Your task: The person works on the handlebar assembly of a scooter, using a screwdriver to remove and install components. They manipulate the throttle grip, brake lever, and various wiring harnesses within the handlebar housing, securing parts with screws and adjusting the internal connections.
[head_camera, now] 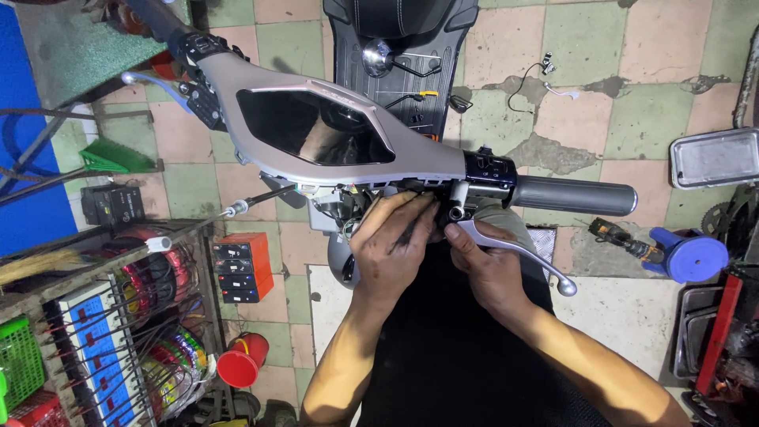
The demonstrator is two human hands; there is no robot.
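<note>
**Both hands at the brake lever mount**

The silver brake lever (pixel 518 255) is pinched at its pivot by the right hand (pixel 486 265), below the handlebar (pixel 371 142). The left hand (pixel 391 249) is clenched around a dark tool. An orange box (pixel 247 267) sits on the tiled floor (pixel 632 119), with a blue-ended power tool (pixel 672 253) to the right.

A scooter repair workshop: a grey handlebar assembly (pixel 348 134) with its wiring exposed stands over a cracked, stained tiled floor (pixel 601 71). A rack of coiled cables (pixel 158 332), a blue power tool (pixel 680 255) and a metal tray (pixel 715 158) lie around.
</note>
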